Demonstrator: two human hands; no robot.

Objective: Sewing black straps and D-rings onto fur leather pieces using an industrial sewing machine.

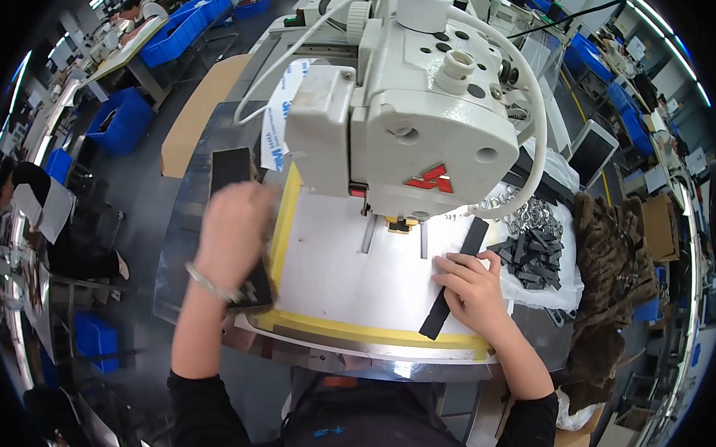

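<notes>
A black strap (pixel 437 316) lies slantwise on the white work plate (pixel 340 260) of a sewing machine (pixel 430 132). My right hand (pixel 471 286) rests over its middle, fingers bent and pressed on it. At the left, my left hand (pixel 234 229) is smeared by motion above a long dark box or stack of black strips (pixel 229 167). Its fingers are too blurred to show whether they hold anything. Between the hands, the machine's needle area (pixel 400 224) sits over the plate, with two narrow slots nearby.
Yellow tape (pixel 363 331) borders the plate. To the right, a clear plastic bag (pixel 565 290) bears many short black pieces (pixel 531 256) and metal hooks (pixel 533 214). Brown furry cloth (pixel 612 284) hangs at the right edge. Other people sit at benches at the far left.
</notes>
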